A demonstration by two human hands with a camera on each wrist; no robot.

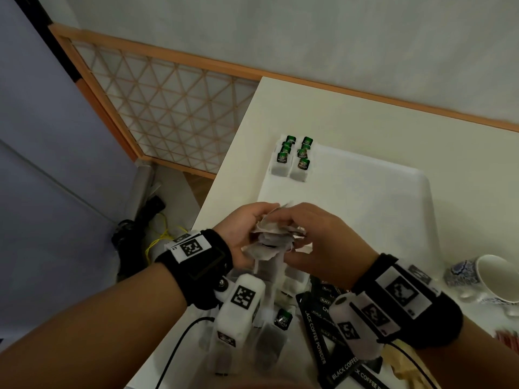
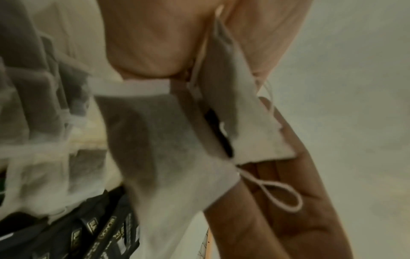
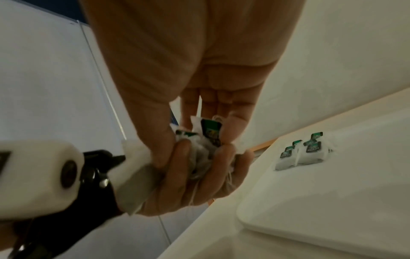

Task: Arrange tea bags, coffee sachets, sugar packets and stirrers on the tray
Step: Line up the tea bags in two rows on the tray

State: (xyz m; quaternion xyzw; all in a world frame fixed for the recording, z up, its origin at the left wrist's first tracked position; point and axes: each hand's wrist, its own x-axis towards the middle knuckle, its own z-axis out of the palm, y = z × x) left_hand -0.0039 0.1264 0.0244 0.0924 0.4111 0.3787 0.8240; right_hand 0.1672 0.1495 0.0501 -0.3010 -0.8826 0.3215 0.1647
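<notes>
Each bare forearm wore a black wrist strap (image 1: pixel 196 262) bearing square black-and-white coded tags. A white camera housing (image 1: pixel 238 310) hung at the strap's 5 o'clock side, trailing a black cable (image 1: pixel 179 343).

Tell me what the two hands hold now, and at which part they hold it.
Both the left hand and the right hand grip one bunch of tea bags by the paper pouches, not by the strings or green tags.
</notes>
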